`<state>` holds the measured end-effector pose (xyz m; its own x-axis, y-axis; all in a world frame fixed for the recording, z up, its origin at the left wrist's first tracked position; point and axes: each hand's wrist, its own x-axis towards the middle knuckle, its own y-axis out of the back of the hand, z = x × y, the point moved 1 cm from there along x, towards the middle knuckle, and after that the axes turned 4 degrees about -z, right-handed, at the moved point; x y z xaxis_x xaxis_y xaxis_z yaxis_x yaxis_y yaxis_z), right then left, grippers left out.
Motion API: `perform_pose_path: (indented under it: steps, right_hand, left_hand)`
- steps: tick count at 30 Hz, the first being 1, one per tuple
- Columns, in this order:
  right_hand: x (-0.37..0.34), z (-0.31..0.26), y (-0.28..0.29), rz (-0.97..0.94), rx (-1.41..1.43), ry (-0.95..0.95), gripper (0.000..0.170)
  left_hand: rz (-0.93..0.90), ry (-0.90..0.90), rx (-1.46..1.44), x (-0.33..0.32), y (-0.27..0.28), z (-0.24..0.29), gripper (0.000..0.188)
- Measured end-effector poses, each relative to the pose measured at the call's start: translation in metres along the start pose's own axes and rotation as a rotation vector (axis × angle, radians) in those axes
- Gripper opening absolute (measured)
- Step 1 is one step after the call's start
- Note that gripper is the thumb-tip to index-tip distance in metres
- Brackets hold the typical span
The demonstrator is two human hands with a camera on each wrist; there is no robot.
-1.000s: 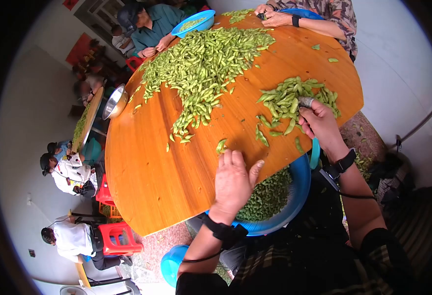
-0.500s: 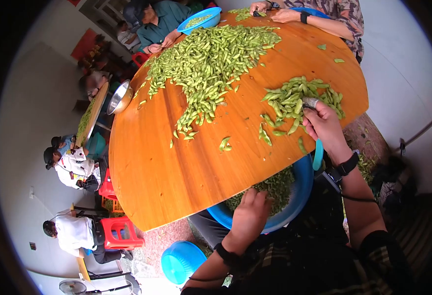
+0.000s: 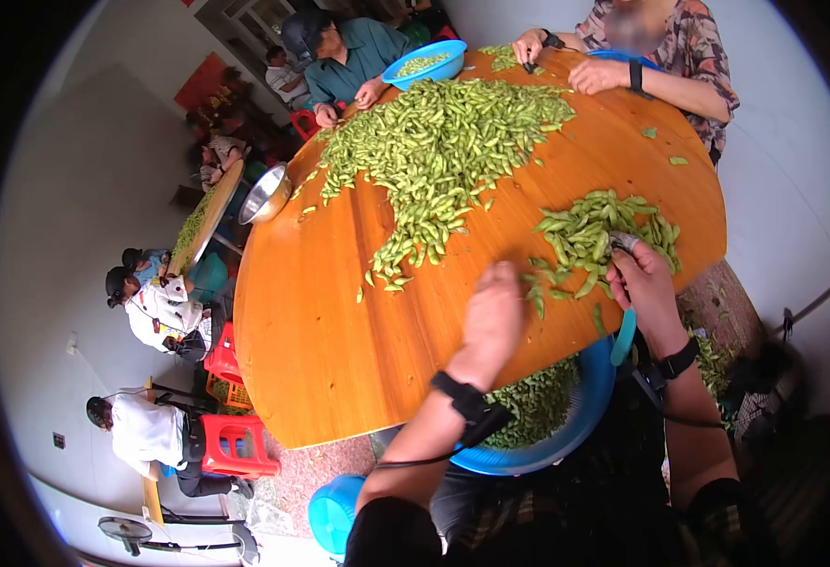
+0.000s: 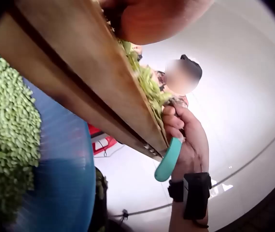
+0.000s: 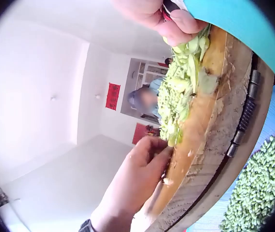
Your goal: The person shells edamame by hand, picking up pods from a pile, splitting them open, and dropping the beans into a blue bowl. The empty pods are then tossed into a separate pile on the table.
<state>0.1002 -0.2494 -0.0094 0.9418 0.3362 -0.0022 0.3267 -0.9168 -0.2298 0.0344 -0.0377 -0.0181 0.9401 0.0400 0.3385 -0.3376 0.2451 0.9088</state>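
My right hand (image 3: 643,288) grips a tool with a curved teal handle (image 3: 624,337); its working end is hidden by the fingers. Something grey covers a fingertip of that hand, which lies over a small heap of green soybean pods (image 3: 599,219) at the table's right. My left hand (image 3: 492,326), blurred in the head view, is above the tabletop left of that heap. In the right wrist view its thumb and finger pinch a pod (image 5: 172,140) near the table edge. Below the edge, a blue basin (image 3: 592,392) holds shelled green beans (image 3: 535,408).
A large pile of pods (image 3: 443,142) covers the far middle of the wooden table (image 3: 330,350). A steel bowl (image 3: 266,195) stands at its left edge. Two people work across the table, beside a blue bowl (image 3: 445,66). Red stools (image 3: 235,444) stand at left.
My left hand went from a pod on the table down to the basin, then back up over the tabletop. My right hand stays at the small heap with the tool. The head view shifted.
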Motion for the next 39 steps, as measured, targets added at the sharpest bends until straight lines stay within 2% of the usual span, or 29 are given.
perform_pose_path:
  steps: [1, 3, 4, 6, 7, 8, 9, 10, 11, 14, 16, 19, 22, 24, 25, 27, 28, 31, 33, 39]
  right_hand:
    - [-0.001, 0.001, 0.0, 0.022, 0.011, 0.001, 0.014]
    - [-0.001, 0.001, 0.003, 0.071, 0.029, 0.008, 0.014]
    - [0.0, 0.001, 0.003, 0.057, 0.021, 0.004, 0.014]
    - [-0.002, -0.004, 0.003, 0.043, 0.013, -0.001, 0.015]
    - [-0.002, -0.005, 0.002, 0.035, 0.005, -0.013, 0.015]
    - [-0.002, -0.005, 0.001, 0.039, -0.005, -0.009, 0.016]
    - [-0.002, -0.005, 0.0, 0.042, -0.003, 0.003, 0.016]
    - [-0.002, -0.006, -0.001, 0.04, -0.012, -0.011, 0.015]
    - [-0.002, -0.006, -0.002, 0.036, -0.025, -0.026, 0.015]
    - [0.001, -0.003, -0.001, 0.037, -0.041, -0.024, 0.013]
    - [0.0, -0.001, 0.001, 0.041, -0.041, -0.027, 0.013]
    - [0.0, -0.005, -0.001, 0.023, -0.088, -0.029, 0.013]
    - [-0.009, -0.018, -0.02, -0.014, -0.226, -0.03, 0.02]
    - [-0.015, -0.029, -0.049, -0.184, -0.174, 0.002, 0.028]
    - [-0.013, -0.028, -0.062, -0.242, -0.206, -0.005, 0.027]
    - [-0.008, -0.028, -0.089, -0.333, -0.208, -0.113, 0.026]
    - [-0.002, -0.017, -0.098, -0.358, -0.225, -0.118, 0.025]
    - [0.006, -0.009, -0.12, -0.4, -0.18, -0.093, 0.021]
    - [0.006, -0.01, -0.128, -0.461, -0.21, -0.169, 0.018]
    - [0.006, -0.004, -0.136, -0.486, -0.218, -0.188, 0.015]
  left_hand:
    - [-0.034, -0.074, -0.093, 0.01, 0.002, 0.018, 0.019]
    - [0.024, -0.232, -0.301, 0.029, 0.002, 0.033, 0.021]
    - [0.034, -0.236, -0.296, 0.038, 0.004, 0.027, 0.021]
    - [0.185, -0.195, -0.106, 0.054, 0.01, 0.001, 0.02]
    - [0.179, -0.078, -0.002, 0.061, 0.022, -0.02, 0.02]
    - [0.238, 0.202, 0.025, 0.068, 0.03, -0.035, 0.024]
    - [0.21, 0.384, 0.058, 0.079, 0.025, -0.068, 0.032]
    - [0.1, 0.546, 0.109, 0.088, 0.03, -0.088, 0.041]
    - [0.11, 0.589, 0.158, 0.092, 0.033, -0.099, 0.042]
    - [0.116, 0.559, 0.159, 0.089, 0.029, -0.119, 0.043]
    - [0.022, 0.556, 0.106, 0.084, 0.032, -0.117, 0.038]
    - [0.025, 0.544, 0.08, 0.062, 0.039, -0.113, 0.034]
    - [0.087, 0.402, 0.014, 0.031, 0.05, -0.1, 0.027]
    - [0.138, 0.237, -0.075, 0.015, 0.055, -0.095, 0.017]
    - [0.129, 0.229, -0.079, 0.01, 0.057, -0.088, 0.017]
    - [-0.055, 0.372, -0.917, -0.003, 0.057, -0.072, 0.015]
    - [-0.116, 0.36, -1.003, -0.007, 0.053, -0.07, 0.022]
    - [-0.106, 0.248, -0.978, -0.018, 0.042, -0.066, 0.026]
    - [-0.137, 0.202, -0.994, -0.02, 0.038, -0.066, 0.032]
    - [-0.109, 0.092, -0.753, -0.019, 0.041, -0.069, 0.038]
